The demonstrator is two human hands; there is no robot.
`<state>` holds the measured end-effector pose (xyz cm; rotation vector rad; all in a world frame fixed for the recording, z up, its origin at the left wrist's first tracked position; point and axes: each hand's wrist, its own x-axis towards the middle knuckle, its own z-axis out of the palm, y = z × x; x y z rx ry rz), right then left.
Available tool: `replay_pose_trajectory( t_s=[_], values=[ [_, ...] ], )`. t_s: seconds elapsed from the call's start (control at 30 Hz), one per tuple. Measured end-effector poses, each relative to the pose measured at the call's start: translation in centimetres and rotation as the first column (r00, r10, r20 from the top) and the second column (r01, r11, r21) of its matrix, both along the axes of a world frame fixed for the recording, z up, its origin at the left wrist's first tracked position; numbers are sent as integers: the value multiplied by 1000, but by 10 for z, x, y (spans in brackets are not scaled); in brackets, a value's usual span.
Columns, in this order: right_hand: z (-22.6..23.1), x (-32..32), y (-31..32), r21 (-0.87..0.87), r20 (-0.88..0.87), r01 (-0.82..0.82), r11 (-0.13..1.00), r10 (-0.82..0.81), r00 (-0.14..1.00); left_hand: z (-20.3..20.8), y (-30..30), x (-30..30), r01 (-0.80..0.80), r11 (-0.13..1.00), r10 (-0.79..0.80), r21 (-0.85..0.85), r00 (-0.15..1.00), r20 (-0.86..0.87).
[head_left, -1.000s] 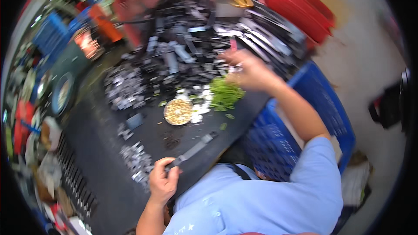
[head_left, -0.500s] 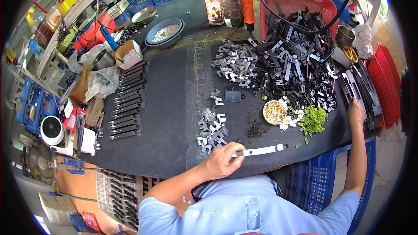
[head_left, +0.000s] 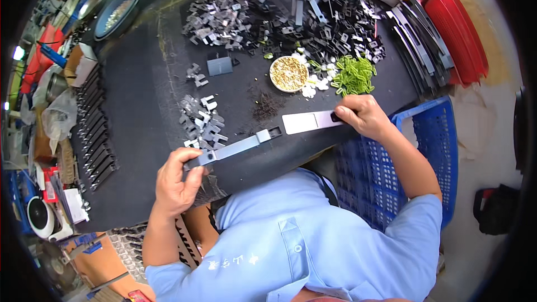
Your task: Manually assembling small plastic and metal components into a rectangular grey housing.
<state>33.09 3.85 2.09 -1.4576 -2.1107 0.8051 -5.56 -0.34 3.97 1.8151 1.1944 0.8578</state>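
Note:
My left hand [head_left: 178, 183] pinches one end of a long narrow metal strip [head_left: 238, 146], which carries a folded clip near its far end and a dark tip. My right hand [head_left: 364, 115] grips a flat metal strip [head_left: 302, 122], broad and pale at its free end, with a dark part by my fingers. The two strips point toward each other over the near table edge, with a small gap between their ends. Bent metal clips [head_left: 202, 120] lie scattered just beyond my left hand. Past my right hand is a pile of green oblong pieces [head_left: 355, 75].
A round tub of small brass-coloured pieces [head_left: 288, 74] stands amid white bits and dark screws. Behind it spreads a heap of black metal parts [head_left: 313, 17]. Long strips [head_left: 419, 45] are stacked at right, finished-looking strips [head_left: 96, 128] rowed at left. A blue basket [head_left: 442, 162] sits below the table.
My right hand has come from the strip stack toward the middle, bringing a flat strip. My left hand still holds its strip, now tilted upward to the right. The head view has shifted.

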Motion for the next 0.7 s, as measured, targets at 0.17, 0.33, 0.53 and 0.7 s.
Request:
replay_pose_trajectory(
  t_s=[0.17,0.33,0.53,0.7],
  values=[
    [1,-14,1,23,47,-115,993,114,992,-5,7,3,91,995,-88,50,994,-58],
    [-7,-22,-10,-83,42,-76,994,80,996,-1,4,-2,77,997,-78,-23,996,-48],
    [-11,-30,-14,-222,-109,-78,972,54,992,4,1,-4,-21,992,29,-125,998,63],
    [-1,-38,-10,-235,-41,-33,971,24,999,19,4,-1,5,996,-9,-84,999,-40]
  ],
)
